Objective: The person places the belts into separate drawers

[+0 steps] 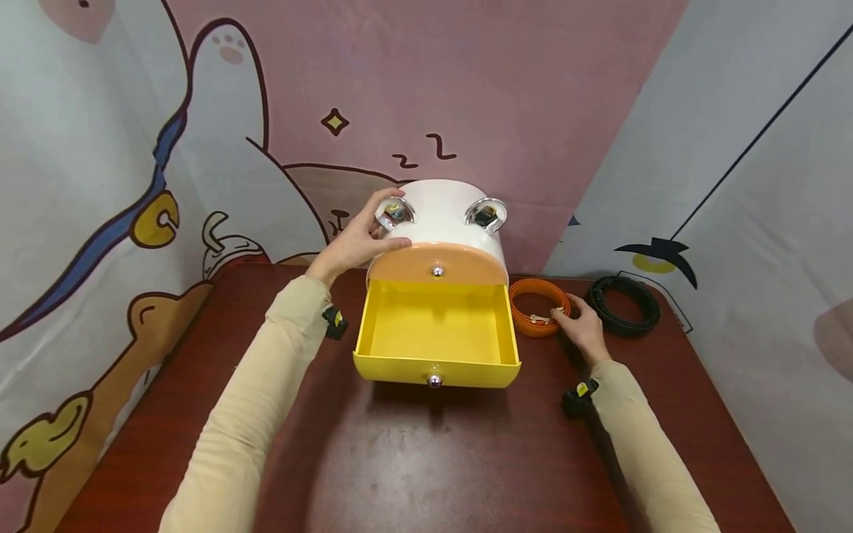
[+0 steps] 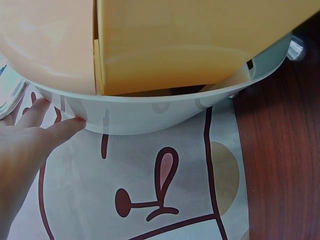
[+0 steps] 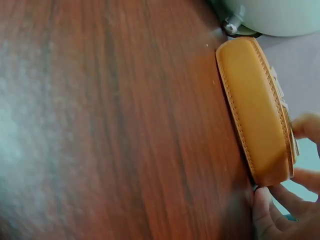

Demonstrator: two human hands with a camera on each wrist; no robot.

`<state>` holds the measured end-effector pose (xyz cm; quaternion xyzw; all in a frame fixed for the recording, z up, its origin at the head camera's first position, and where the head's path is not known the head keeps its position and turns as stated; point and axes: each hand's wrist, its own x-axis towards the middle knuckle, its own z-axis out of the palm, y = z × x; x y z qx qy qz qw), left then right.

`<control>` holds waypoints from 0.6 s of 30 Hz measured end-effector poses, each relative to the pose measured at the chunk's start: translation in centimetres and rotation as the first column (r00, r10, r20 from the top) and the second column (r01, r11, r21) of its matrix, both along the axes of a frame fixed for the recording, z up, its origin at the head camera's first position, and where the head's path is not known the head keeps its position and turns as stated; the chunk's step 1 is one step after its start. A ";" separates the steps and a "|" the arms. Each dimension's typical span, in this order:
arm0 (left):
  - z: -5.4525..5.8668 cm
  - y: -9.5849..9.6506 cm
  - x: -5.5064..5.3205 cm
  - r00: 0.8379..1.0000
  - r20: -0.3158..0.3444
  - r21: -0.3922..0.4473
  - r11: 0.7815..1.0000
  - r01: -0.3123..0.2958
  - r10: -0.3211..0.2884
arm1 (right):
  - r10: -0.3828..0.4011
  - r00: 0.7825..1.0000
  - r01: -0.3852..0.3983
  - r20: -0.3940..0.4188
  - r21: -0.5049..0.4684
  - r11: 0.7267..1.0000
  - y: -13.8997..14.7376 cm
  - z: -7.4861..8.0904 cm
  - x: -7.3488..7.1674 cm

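Note:
A white desktop drawer box (image 1: pixel 443 207) with two silver knob-like eyes stands at the back of the table. Its lower yellow drawer (image 1: pixel 433 326) is pulled out, and the peach upper drawer (image 1: pixel 413 259) is closed. My left hand (image 1: pixel 360 235) rests against the box's left side, its thumb and fingers spread around the silver eye. In the left wrist view, fingertips (image 2: pixel 75 122) touch the white shell. To the right lies a coiled orange belt (image 1: pixel 523 320), also seen edge-on in the right wrist view. My right hand (image 1: pixel 583 331) pinches the coil's right side near the buckle.
A coiled black belt (image 1: pixel 645 318) lies just right of my right hand. The reddish-brown wooden table (image 1: pixel 413 474) extends toward me. Printed cartoon cloth (image 1: pixel 533 111) hangs behind the box and along both sides.

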<state>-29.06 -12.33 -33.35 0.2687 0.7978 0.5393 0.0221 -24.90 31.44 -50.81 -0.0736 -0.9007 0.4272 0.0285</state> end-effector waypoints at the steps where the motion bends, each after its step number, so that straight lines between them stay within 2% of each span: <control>1: 0.0 0.0 0.0 1.000 0.001 0.000 1.000 -0.001 0.001 | 0.013 1.000 -0.013 0.012 0.003 1.000 -0.1 0.0 0.0; 4: 0.0 0.0 0.0 1.000 0.007 -0.002 1.000 -0.004 0.004 | 0.037 0.998 -0.037 0.056 0.000 0.999 -0.4 0.1 0.1; 7: 0.1 0.0 0.1 1.000 0.010 -0.004 1.000 -0.006 0.006 | 0.029 0.997 -0.027 0.070 -0.023 0.999 -0.7 0.3 0.2; 18: 0.2 0.0 0.2 1.000 -0.006 -0.022 1.000 -0.004 0.004 | -0.063 0.998 0.061 -0.013 -0.089 0.994 -1.2 0.2 0.4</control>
